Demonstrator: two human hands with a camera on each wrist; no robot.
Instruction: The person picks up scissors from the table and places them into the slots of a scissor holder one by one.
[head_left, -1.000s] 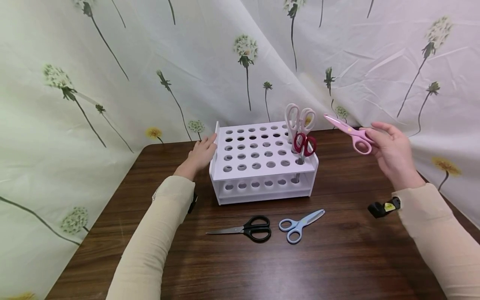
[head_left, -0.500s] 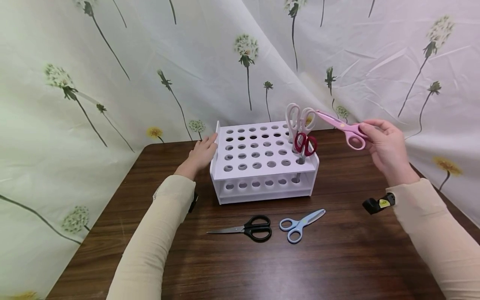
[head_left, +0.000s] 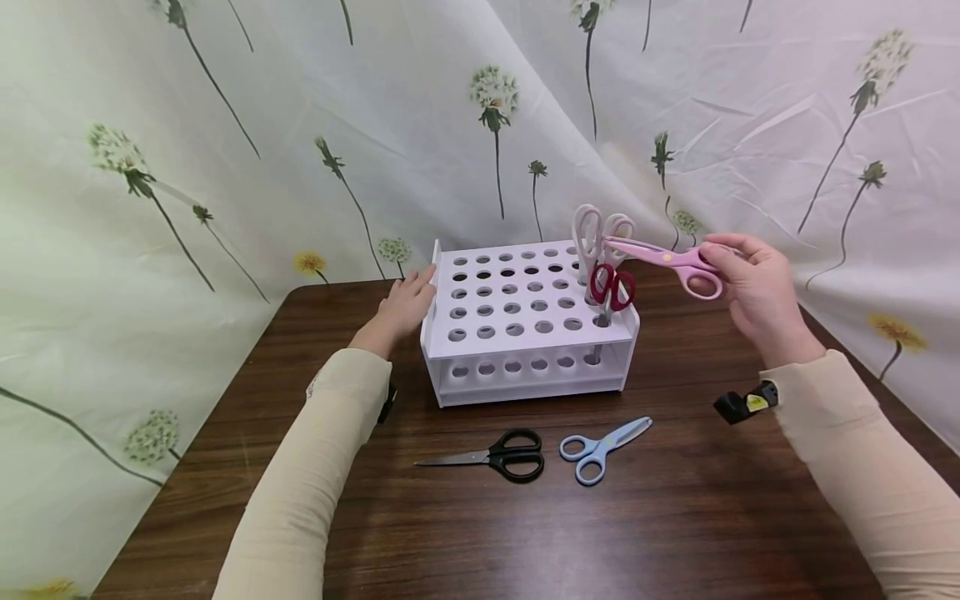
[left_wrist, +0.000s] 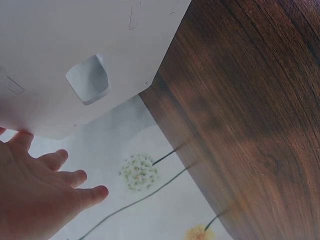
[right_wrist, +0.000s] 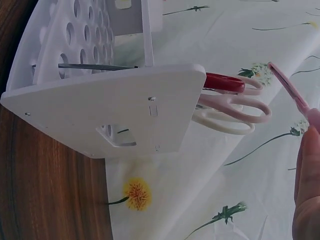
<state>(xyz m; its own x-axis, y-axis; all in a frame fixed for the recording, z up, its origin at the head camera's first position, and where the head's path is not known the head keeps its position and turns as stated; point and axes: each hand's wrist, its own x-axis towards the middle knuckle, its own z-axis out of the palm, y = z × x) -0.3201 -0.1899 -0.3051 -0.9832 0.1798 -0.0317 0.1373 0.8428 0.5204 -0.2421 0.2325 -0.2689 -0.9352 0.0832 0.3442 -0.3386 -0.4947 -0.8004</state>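
Note:
My right hand (head_left: 753,287) pinches the pink scissors (head_left: 675,262) by one handle loop. Their blades point left, above the right side of the white rack (head_left: 525,340); in the right wrist view the pink scissors (right_wrist: 290,90) are apart from the rack. My left hand (head_left: 405,302) rests with extended fingers against the rack's left end; in the left wrist view the left hand (left_wrist: 45,190) touches the edge of its side panel. Red-handled scissors (head_left: 613,287) stand upright in the front right hole. Behind them, scissors with pale handles (head_left: 587,235) stand in the same right-hand column.
Black-handled scissors (head_left: 513,456) lie on the brown wooden table (head_left: 480,542) before the rack, blades leftward. Light blue scissors (head_left: 596,454) lie to their right. A flower-printed cloth (head_left: 375,100) hangs close behind the rack.
My right hand has moved left with the pink scissors, bringing their tips from beside the rack to over its right side. The left hand has stayed at the rack's left end.

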